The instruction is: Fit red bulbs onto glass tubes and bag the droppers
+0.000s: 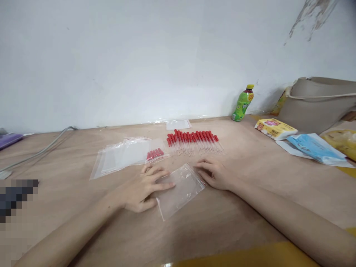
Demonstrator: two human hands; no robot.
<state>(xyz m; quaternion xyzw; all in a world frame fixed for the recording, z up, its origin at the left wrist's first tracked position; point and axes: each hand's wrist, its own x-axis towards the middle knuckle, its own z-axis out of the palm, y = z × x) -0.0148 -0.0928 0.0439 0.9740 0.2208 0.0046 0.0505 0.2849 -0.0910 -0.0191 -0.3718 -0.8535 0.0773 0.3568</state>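
A clear zip bag (179, 193) lies flat and tilted on the brown table. My left hand (144, 187) rests with its fingers spread, the index fingertip on the bag's left part. At the bag's zip edge on the right is my right hand (213, 173), its fingers bent and thumb and fingertips apart, touching the edge. Behind the bag, several red-capped clear sticks (194, 139) lie in a row. To their left, several red pieces (155, 154) show in or on another bag, beside a fanned stack of clear bags (122, 155).
A green bottle (242, 104) stands by the wall. On the right are a yellow packet (275, 128), a blue packet (317, 147) and a grey bin (314, 105). A grey cable (41, 150) and a purple item (10, 140) are at the left. One small bag (178, 124) lies behind the sticks.
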